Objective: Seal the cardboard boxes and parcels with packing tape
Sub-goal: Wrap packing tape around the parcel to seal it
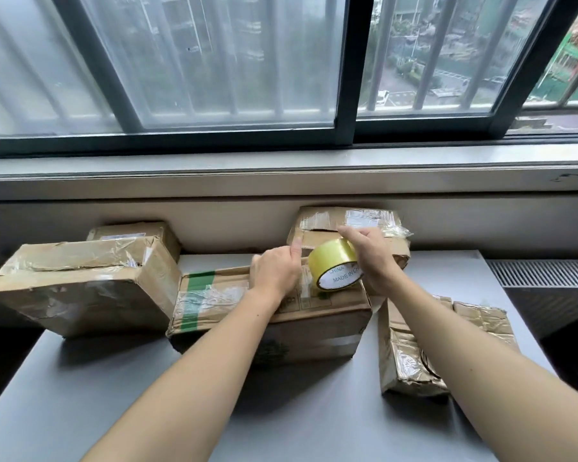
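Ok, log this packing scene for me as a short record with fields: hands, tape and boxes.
surface: grey table below a window
right hand: grips the yellow tape roll
left hand: fingers curled, thumb up, rests on the middle box
middle box: green band near its left end, roll held over its top
other boxes: large box at left, back box by the wall, right box

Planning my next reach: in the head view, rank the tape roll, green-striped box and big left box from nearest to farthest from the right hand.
1. tape roll, held in the right hand.
2. green-striped box, centre, directly beneath.
3. big left box, far left.
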A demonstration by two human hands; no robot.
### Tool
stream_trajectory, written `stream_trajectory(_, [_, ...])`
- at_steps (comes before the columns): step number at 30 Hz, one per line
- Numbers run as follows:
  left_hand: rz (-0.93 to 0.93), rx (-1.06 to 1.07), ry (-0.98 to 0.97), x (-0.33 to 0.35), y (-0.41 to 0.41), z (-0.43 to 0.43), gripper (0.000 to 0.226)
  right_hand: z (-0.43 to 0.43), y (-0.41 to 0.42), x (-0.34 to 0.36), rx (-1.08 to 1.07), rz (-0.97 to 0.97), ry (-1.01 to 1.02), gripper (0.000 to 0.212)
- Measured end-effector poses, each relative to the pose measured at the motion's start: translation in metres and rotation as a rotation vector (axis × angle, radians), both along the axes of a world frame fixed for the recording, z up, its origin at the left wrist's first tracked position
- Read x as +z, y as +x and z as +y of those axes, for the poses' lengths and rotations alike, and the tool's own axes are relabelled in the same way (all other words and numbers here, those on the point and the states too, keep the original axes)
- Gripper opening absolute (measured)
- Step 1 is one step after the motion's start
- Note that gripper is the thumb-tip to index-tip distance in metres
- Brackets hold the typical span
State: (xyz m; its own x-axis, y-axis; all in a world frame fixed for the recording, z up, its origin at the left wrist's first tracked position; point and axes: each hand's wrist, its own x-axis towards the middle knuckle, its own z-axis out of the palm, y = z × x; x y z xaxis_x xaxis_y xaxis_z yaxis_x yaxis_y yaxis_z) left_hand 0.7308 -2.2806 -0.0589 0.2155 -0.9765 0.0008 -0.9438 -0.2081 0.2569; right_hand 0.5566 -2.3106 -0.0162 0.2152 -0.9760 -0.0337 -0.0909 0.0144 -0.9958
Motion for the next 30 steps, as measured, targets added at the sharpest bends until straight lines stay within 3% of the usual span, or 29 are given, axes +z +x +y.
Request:
stream_trajectory(2, [-0.067, -0.031, -0.02, -0.011, -0.008, -0.005, 0.056, 0.004, -0.005, -0.012, -0.015, -0.173, 0.137, 0.037])
stream_trajectory(4, [-0.131, -0.027, -0.032, -0.021, -0.006, -0.005, 0.06, 0.005, -0.004, -0.021, 0.018, -0.178, 0.19, 0.033])
stream_trajectory(8, [-0.203, -0.023, -0.083, -0.02, -0.003, -0.006, 0.091, -0.003, -0.002, 0.0, 0.058, 0.045, 0.033, 0.044])
stream_trajectory(11, [-0.253, -0.051, -0.053, -0.017, -0.001, -0.007, 0.105, -0.014, -0.02, 0.03, 0.087, 0.384, -0.214, 0.058])
stream_trajectory(15, [-0.222, -0.013, -0.043, -0.019, 0.0, -0.008, 0.095, -0.022, -0.048, 0.031, 0.105, 0.796, -0.332, 0.054])
stream_trajectory(18, [-0.222, -0.009, -0.051, -0.022, 0.0, -0.007, 0.076, -0.018, -0.052, 0.009, 0.082, 0.985, -0.341, 0.051])
stream_trajectory(21, [-0.182, -0.011, -0.072, -0.022, 0.0, -0.004, 0.06, -0.017, -0.056, -0.012, 0.085, 1.005, -0.373, 0.052])
stream_trajectory(30, [-0.081, -0.012, -0.087, -0.014, -0.001, 0.007, 0.061, -0.01, -0.04, -0.058, 0.007, 0.987, -0.227, 0.045])
